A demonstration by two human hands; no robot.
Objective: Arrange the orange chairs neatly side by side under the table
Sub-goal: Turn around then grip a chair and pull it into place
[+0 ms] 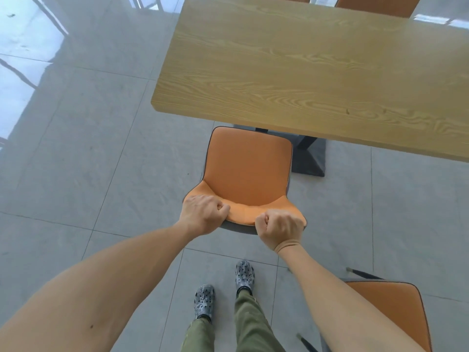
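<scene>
Both hands grip the top edge of the backrest of an orange chair (pixel 247 171). The left hand (pixel 204 214) is clenched over the backrest's left end, fingers curled down over the rim, and the right hand (pixel 280 228) is closed the same way over the right end, with a short stretch of bare orange rim between them. The chair's seat stretches away from the hands toward the tabletop (pixel 304 67), a pale wood-grain slab. The front edge of the seat lies just at the tabletop's near edge, barely tucked beneath it, so most of the seat is out in the open. Just beyond the right hand, past the seat's right side, the dark base of the table (pixel 308 158) stands on the grey tiled floor (pixel 88 161).

A second orange chair (pixel 396 308) sits close behind the right forearm, near the person's right side, well apart from the tabletop; only part of its seat and a dark leg show. On the far side of the tabletop, well beyond the hands, the top of another orange chair back (pixel 378 5) peeks over the edge. Below the hands, the person's feet in grey perforated clogs (pixel 245 274) stand on the floor, with olive trousers above them.
</scene>
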